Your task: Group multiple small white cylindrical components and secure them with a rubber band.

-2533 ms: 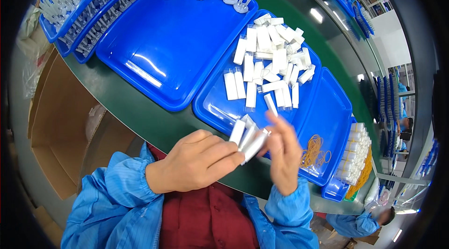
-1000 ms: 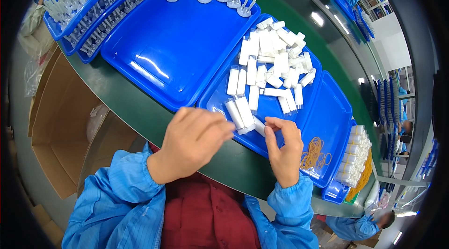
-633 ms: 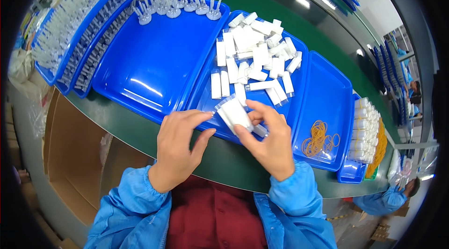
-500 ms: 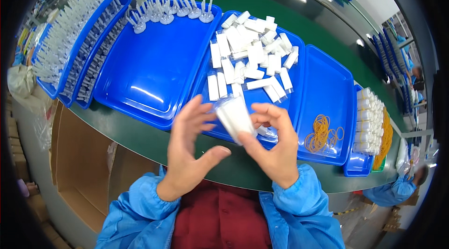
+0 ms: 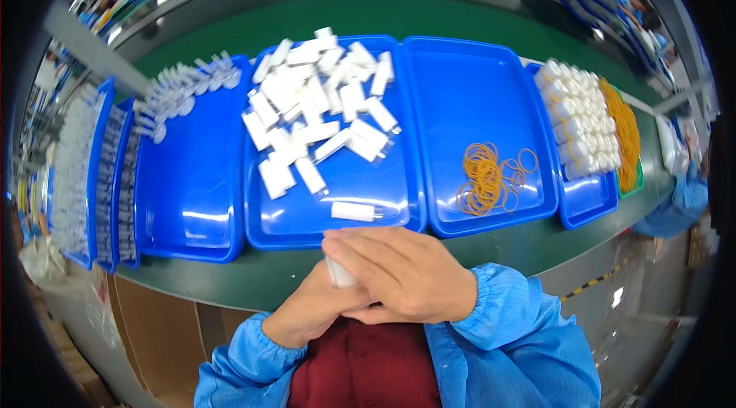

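Close to my body, at the table's front edge, both hands are pressed together around a small bundle of white rectangular packets (image 5: 340, 274). My left hand (image 5: 310, 302) cups it from below and from the left. My right hand (image 5: 406, 274) lies over the top, fingers together, and hides most of it. Just beyond my fingers a single white packet (image 5: 353, 212) with a clear end lies near the front of a blue tray (image 5: 287, 233). A heap of similar white packets (image 5: 310, 93) fills the back of that tray.
To the right, a blue tray (image 5: 448, 86) holds loose yellow rubber bands (image 5: 484, 178). Beyond it stand banded white bundles (image 5: 575, 120) and a yellow rubber-band pile (image 5: 625, 132). On the left, a blue tray (image 5: 188, 193) has clear plastic stemmed parts (image 5: 188, 86) along its back, beside more filled trays (image 5: 100, 178).
My hands have come together and closed over the white packets, which were held in my right hand with my left hand open beside it. The view has turned to the right.
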Tool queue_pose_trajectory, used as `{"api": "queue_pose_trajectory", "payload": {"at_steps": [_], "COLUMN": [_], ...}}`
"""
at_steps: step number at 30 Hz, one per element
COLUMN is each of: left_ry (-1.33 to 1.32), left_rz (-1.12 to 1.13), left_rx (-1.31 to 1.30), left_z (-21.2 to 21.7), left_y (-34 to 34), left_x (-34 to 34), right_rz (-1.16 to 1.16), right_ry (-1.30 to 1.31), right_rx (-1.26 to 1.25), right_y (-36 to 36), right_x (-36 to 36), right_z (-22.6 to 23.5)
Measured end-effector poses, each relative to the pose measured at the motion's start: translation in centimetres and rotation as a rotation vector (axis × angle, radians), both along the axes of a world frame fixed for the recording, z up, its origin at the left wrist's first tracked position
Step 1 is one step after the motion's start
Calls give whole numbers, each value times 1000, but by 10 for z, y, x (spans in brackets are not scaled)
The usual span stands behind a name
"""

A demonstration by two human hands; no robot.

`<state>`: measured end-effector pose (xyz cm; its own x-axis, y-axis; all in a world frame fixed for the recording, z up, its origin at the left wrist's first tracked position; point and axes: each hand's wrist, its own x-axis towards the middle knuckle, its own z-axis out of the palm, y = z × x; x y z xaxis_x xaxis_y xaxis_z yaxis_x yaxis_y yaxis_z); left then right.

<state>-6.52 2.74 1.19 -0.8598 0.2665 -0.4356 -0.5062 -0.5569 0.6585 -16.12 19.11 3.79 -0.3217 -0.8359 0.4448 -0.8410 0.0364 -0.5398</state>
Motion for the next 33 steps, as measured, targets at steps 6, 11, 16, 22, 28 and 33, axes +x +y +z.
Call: {"api": "queue_pose_trajectory", "payload": {"at_steps": [6, 11, 16, 22, 28, 33], "left_ry": [-105, 32, 27, 123, 69, 540], "left_rz": [-59, -51, -5, 224, 206, 512], "left_rx": [192, 536, 129, -365, -510, -608], "left_z": [-9, -25, -18, 0, 10, -6], "left_y": [12, 16, 21, 24, 19, 21], "left_x": [5, 11, 4, -3, -10, -15], "right_rz": [-50, -50, -231, -858, -1006, -666], "right_ry": [-75, -109, -195, 586, 411, -478], "right_rx": [50, -91, -30, 544, 430, -102], "right_y": [20, 25, 83, 183, 177, 83], "right_x": [4, 15, -40, -102, -103, -49], "right_z": [-10, -27, -14, -30, -32, 11]}}
